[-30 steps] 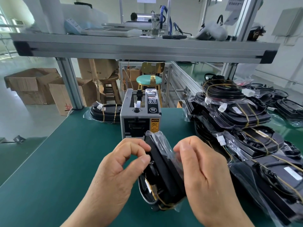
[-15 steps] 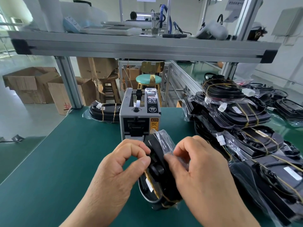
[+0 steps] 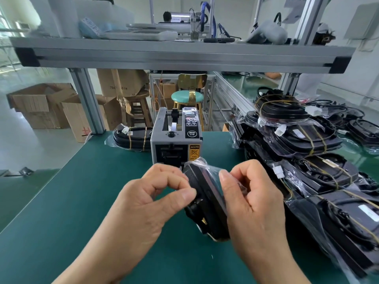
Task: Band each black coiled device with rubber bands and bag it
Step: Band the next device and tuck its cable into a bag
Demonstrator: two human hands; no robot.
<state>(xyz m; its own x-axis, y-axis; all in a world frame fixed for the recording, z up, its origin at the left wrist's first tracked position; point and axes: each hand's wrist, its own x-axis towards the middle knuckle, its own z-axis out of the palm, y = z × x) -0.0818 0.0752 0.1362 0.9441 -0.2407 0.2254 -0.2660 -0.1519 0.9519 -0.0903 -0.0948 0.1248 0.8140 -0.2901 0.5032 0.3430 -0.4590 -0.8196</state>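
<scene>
At the centre, my left grip (image 3: pixel 151 203) and right grip (image 3: pixel 252 203) each pinch the clear bag (image 3: pixel 213 174) around the black coiled device (image 3: pixel 207 206), which stands on edge on the green worktop (image 3: pixel 71 212) just in front of the tape dispenser (image 3: pixel 176 140). Bagged devices (image 3: pixel 307 140) are piled to my right.

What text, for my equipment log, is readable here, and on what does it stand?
"CAUTION": yellow label on the tape dispenser.
"SEMI": round black mark on that dispenser; the characters under it are too small to read.
"75x", then "0 CM": cardboard box, middle unreadable.
White labels on the bagged devices: too blurred to read.
</scene>
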